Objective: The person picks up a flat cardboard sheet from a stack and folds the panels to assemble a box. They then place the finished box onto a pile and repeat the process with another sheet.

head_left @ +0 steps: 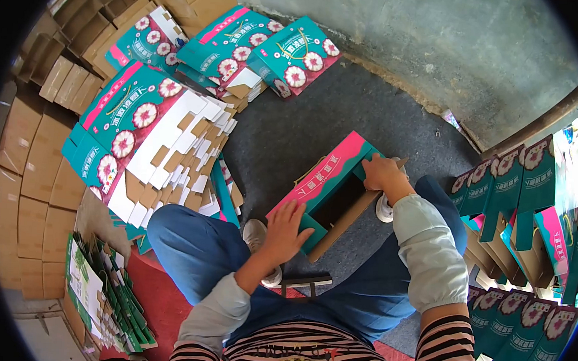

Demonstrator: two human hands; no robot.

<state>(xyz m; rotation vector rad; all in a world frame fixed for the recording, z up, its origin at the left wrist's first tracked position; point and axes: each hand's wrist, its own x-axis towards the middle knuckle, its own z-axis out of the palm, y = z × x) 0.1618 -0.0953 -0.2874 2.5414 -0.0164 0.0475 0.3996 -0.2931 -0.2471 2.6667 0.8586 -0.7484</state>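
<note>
A pink and teal cardboard box (317, 174) with a gold cord handle stands between my knees, its near side open and dark inside. My left hand (286, 233) rests on the box's left end, fingers spread over the pink panel and thumb apart on the teal end. At the box's far right end, my right hand (383, 176) bends its fingers over the teal edge. A brown cardboard flap (344, 227) sticks out along the near side of the opening. Another small brown flap shows beside my right hand.
Flat printed cartons (171, 153) are stacked at the left, with more behind them. Brown boxes (35, 158) line the far left. Green cartons (107, 288) lie lower left. Teal boxes (510, 187) stand in rows at the right. A grey wall (442, 51) rises behind.
</note>
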